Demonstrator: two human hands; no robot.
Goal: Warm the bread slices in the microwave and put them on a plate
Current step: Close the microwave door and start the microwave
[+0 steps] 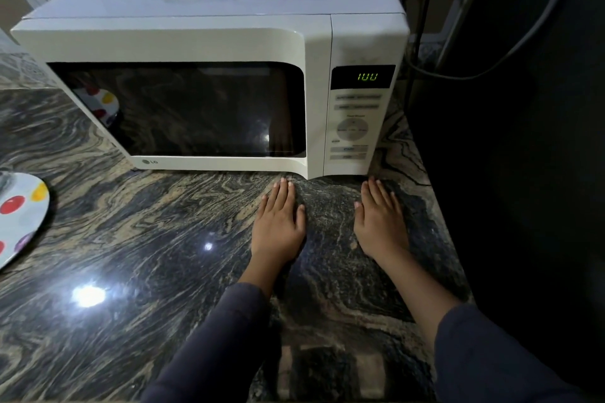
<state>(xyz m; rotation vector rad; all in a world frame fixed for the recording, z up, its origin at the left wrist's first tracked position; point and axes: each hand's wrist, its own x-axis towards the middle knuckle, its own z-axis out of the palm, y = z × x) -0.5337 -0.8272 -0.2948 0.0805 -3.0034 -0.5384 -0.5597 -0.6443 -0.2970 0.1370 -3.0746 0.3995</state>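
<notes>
White microwave [209, 42] just beyond fingers [282, 193]

— How's the person got their hands?
— Both flat, palms down, side by side with a gap between them. The left hand [278, 224] has its fingers [282, 195] straight and close together, pointing away from the body, thumb lying along the inner edge.
— And the other?
— The right hand [379, 222] mirrors it, fingers straight, slightly spread, thumb turned inward. Wrists are bare. Further up, the left sleeve [209, 347] and right sleeve [491, 357], both dark, cover the arms, which converge toward the hands.
</notes>
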